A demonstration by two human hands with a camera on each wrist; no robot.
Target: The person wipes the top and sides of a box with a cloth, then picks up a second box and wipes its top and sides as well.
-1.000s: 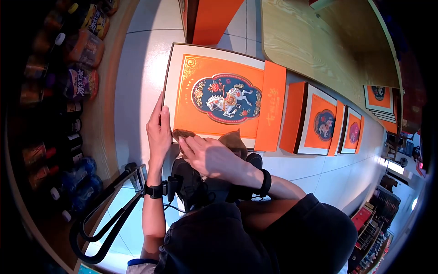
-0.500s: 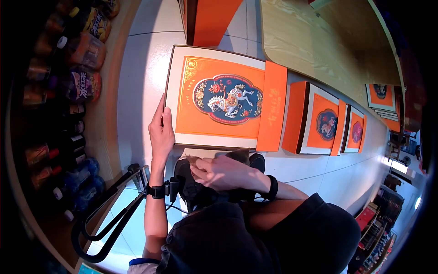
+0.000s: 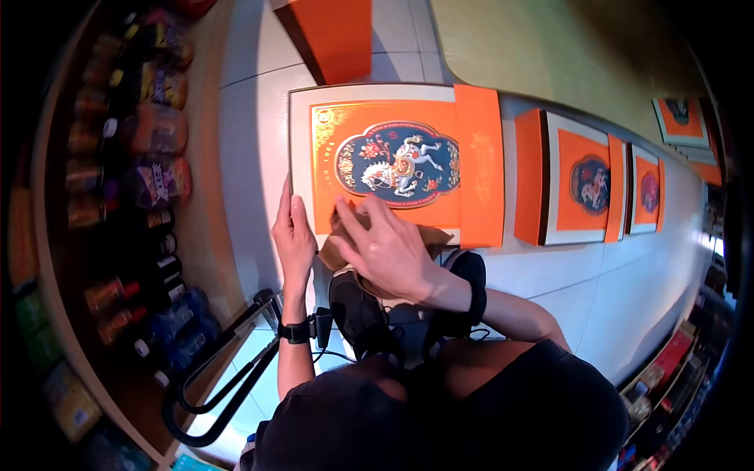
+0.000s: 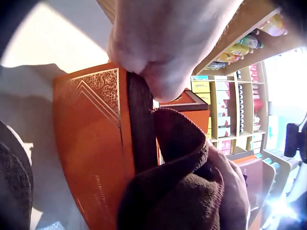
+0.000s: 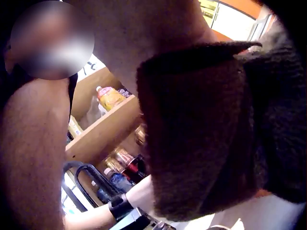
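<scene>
A large orange gift box (image 3: 479, 173) with a white horse emblem (image 3: 400, 166) lies in front of me in the head view. My left hand (image 3: 294, 239) rests along its left side near the close corner, fingers straight against the wall. In my right hand (image 3: 393, 255) is a brown cloth (image 3: 336, 250), held over the box's near edge, with the index finger stretched forward onto the lid. The left wrist view has the cloth (image 4: 177, 196) bunched beside the box's dark rim (image 4: 142, 120). Dark folds of cloth (image 5: 196, 134) fill much of the right wrist view.
Two similar orange boxes, the closer one (image 3: 577, 188) larger in view, stand to the right on the tiled floor (image 3: 542, 275). A shelf of bottled drinks (image 3: 157, 129) runs along the left. A wooden counter (image 3: 503, 47) lies beyond, and black shoes (image 3: 353, 302) are close below.
My right hand and the cloth first drew back off the box's near edge toward me, then came forward onto the lid. The left hand stays at the box's side; the head view has shifted.
</scene>
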